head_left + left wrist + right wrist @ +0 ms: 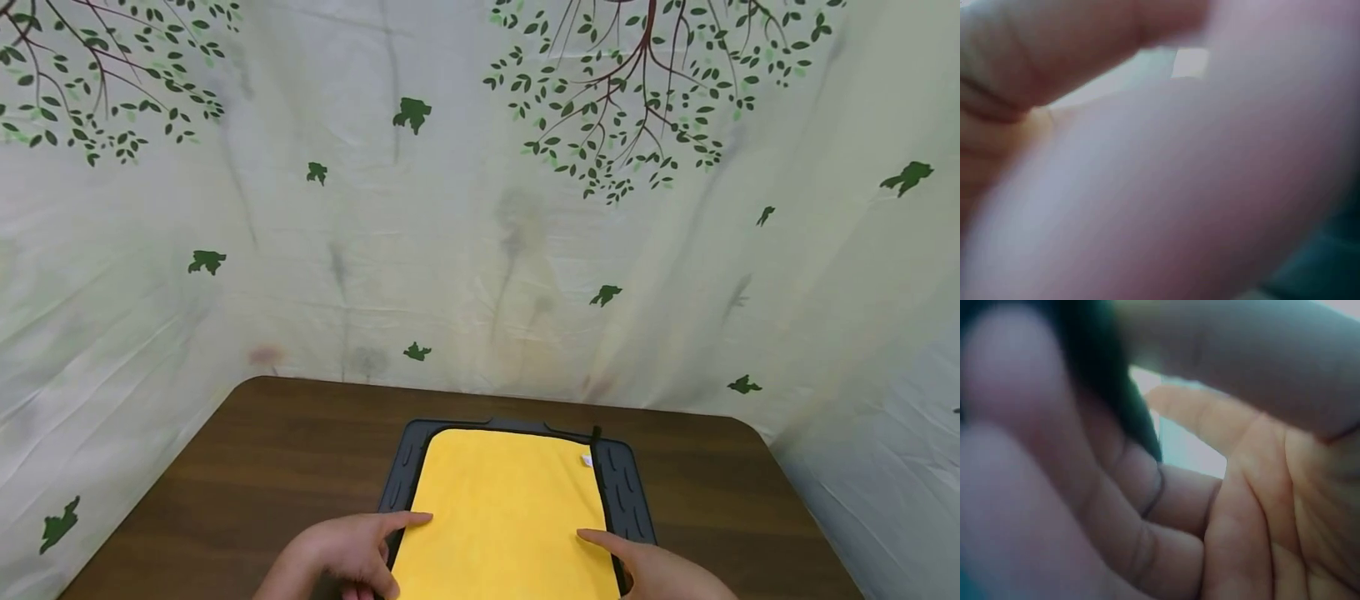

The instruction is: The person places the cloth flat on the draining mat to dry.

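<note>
A yellow cloth (510,508) lies over a dark grey board (626,492) with rounded corners and ridged sides. The cloth has black edging, a small white label (587,460) and a black loop (596,432) at its far right corner. My left hand (348,550) grips the left side, its index finger stretched onto the cloth and other fingers bent below. On the right side, my right hand (656,571) grips likewise, index fingertip on the yellow. In the right wrist view, bent fingers (1141,481) lie along a dark edge (1113,381). The left wrist view is mostly blurred skin (1147,187).
Beneath the board is a brown wood-grain table (247,475) with rounded far corners. Behind and around it hangs a pale curtain (465,250) printed with branches and green leaves. The board's near edge lies outside the head view.
</note>
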`<state>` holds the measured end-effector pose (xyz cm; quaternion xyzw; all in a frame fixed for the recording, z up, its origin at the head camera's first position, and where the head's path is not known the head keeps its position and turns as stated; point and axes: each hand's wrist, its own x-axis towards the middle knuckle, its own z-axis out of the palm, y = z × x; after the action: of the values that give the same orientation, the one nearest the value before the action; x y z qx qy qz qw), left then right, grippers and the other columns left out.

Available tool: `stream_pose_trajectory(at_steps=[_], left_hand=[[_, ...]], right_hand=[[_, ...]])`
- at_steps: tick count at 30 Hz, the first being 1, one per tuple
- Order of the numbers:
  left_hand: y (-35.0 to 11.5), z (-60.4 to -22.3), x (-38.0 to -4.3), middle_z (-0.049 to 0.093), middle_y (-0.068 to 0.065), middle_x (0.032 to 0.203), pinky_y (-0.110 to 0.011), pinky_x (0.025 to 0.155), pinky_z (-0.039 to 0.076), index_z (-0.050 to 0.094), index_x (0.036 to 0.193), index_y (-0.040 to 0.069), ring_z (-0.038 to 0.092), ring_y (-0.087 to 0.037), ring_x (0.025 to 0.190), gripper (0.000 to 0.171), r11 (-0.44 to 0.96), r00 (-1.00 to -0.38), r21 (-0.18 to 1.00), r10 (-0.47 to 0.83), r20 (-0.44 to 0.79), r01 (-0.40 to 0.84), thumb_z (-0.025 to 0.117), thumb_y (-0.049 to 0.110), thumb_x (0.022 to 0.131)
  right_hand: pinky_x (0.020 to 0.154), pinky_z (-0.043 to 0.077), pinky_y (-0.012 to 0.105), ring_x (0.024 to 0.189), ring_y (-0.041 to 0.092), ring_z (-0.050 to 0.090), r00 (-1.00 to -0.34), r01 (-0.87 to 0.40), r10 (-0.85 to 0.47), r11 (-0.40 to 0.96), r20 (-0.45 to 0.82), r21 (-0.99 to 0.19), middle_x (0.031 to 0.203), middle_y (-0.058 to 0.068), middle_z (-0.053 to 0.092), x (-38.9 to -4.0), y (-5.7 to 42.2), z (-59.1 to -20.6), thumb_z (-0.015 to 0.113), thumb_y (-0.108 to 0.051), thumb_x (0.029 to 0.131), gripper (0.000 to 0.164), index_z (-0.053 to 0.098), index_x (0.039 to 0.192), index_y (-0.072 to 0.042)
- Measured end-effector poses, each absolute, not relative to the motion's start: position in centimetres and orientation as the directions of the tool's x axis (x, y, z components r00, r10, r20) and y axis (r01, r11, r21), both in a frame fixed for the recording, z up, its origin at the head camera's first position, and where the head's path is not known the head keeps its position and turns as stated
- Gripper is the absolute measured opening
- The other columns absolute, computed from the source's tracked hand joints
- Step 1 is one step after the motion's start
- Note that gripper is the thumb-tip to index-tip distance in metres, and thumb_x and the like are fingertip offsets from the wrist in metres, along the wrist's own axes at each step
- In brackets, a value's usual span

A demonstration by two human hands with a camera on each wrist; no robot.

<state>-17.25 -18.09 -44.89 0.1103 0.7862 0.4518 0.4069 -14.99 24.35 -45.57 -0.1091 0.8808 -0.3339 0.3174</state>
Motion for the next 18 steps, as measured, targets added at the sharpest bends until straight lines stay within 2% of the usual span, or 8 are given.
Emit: stream_pose_trajectory(at_steps=[3, 4, 6, 9, 11, 14, 16, 18], left_hand=[[-18.0, -44.7, -17.1, 0.059, 0.0, 0.06, -0.018, 0.042, 0.039, 0.042, 0.156, 0.021, 0.044, -0.009, 0.043, 0.082, 0.587, -0.64, 0.783, 0.524, -0.562, -0.206, 0.08, 0.008, 0.085], [-18.0, -44.7, -17.1, 0.059, 0.0, 0.06, -0.018, 0.041, 0.037, 0.043, 0.156, 0.021, 0.044, -0.009, 0.043, 0.081, 0.595, -0.642, 0.777, 0.518, -0.565, -0.205, 0.08, 0.009, 0.085], [-18.0, -44.6, -17.0, 0.062, -0.001, 0.06, -0.018, 0.041, 0.034, 0.045, 0.155, 0.021, 0.043, -0.009, 0.043, 0.078, 0.608, -0.648, 0.768, 0.504, -0.571, -0.204, 0.081, 0.011, 0.085], [-18.0, -44.5, -17.1, 0.062, -0.002, 0.061, -0.019, 0.043, 0.035, 0.048, 0.153, 0.019, 0.044, -0.01, 0.044, 0.076, 0.609, -0.658, 0.766, 0.493, -0.568, -0.206, 0.081, 0.012, 0.086], [-17.9, -44.6, -17.3, 0.062, -0.002, 0.063, -0.021, 0.047, 0.038, 0.051, 0.15, 0.015, 0.047, -0.012, 0.049, 0.073, 0.609, -0.705, 0.779, 0.488, -0.515, -0.148, 0.083, 0.014, 0.085], [-17.5, -45.1, -17.8, 0.06, -0.002, 0.077, -0.027, 0.057, 0.042, 0.055, 0.147, 0.012, 0.052, -0.017, 0.065, 0.072, 0.633, -0.814, 0.774, 0.463, -0.351, 0.027, 0.086, 0.021, 0.083], [-17.0, -45.6, -18.2, 0.061, -0.004, 0.096, -0.035, 0.069, 0.05, 0.057, 0.145, 0.014, 0.053, -0.022, 0.086, 0.075, 0.689, -0.878, 0.713, 0.414, -0.241, 0.129, 0.089, 0.029, 0.079], [-16.5, -45.9, -18.4, 0.059, -0.006, 0.121, -0.049, 0.086, 0.052, 0.057, 0.146, 0.019, 0.05, -0.031, 0.108, 0.082, 0.739, -0.911, 0.654, 0.365, -0.191, 0.159, 0.092, 0.036, 0.074]], right_hand=[[0.069, 0.052, 0.037, 0.087, 0.022, 0.061, -0.787, 0.049, -0.371, 0.759, -0.492, -0.649, 0.126, 0.01, 0.067, -14.9, 24.2, -45.5, 0.09, -0.039, 0.076, 0.088, 0.048, 0.152, -0.018], [0.069, 0.052, 0.037, 0.086, 0.021, 0.06, -0.792, 0.061, -0.354, 0.765, -0.497, -0.641, 0.123, 0.008, 0.067, -14.9, 24.1, -45.5, 0.09, -0.039, 0.076, 0.089, 0.048, 0.151, -0.018], [0.066, 0.051, 0.037, 0.079, 0.022, 0.06, -0.799, 0.091, -0.318, 0.775, -0.51, -0.626, 0.107, 0.005, 0.069, -14.8, 24.0, -45.6, 0.091, -0.039, 0.075, 0.09, 0.048, 0.151, -0.017], [0.066, 0.051, 0.035, 0.075, 0.021, 0.06, -0.808, 0.14, -0.253, 0.796, -0.533, -0.589, 0.093, 0.004, 0.067, -14.7, 23.8, -45.6, 0.091, -0.04, 0.074, 0.09, 0.049, 0.15, -0.015], [0.064, 0.049, 0.034, 0.07, 0.022, 0.059, -0.82, 0.153, -0.216, 0.809, -0.53, -0.567, 0.081, 0.004, 0.064, -14.7, 23.6, -45.7, 0.09, -0.032, 0.077, 0.083, 0.051, 0.148, -0.014], [0.064, 0.048, 0.036, 0.073, 0.023, 0.057, -0.853, 0.127, -0.183, 0.835, -0.488, -0.535, 0.086, 0.005, 0.06, -15.0, 23.1, -45.7, 0.088, -0.016, 0.079, 0.072, 0.057, 0.144, -0.016], [0.067, 0.05, 0.038, 0.083, 0.026, 0.054, -0.881, 0.085, -0.175, 0.855, -0.439, -0.512, 0.096, 0.005, 0.058, -15.2, 22.8, -45.7, 0.087, -0.008, 0.076, 0.069, 0.061, 0.139, -0.019], [0.072, 0.053, 0.041, 0.097, 0.029, 0.049, -0.899, 0.045, -0.175, 0.874, -0.4, -0.483, 0.112, 0.005, 0.055, -15.4, 22.7, -45.8, 0.089, -0.008, 0.073, 0.069, 0.064, 0.136, -0.022]])
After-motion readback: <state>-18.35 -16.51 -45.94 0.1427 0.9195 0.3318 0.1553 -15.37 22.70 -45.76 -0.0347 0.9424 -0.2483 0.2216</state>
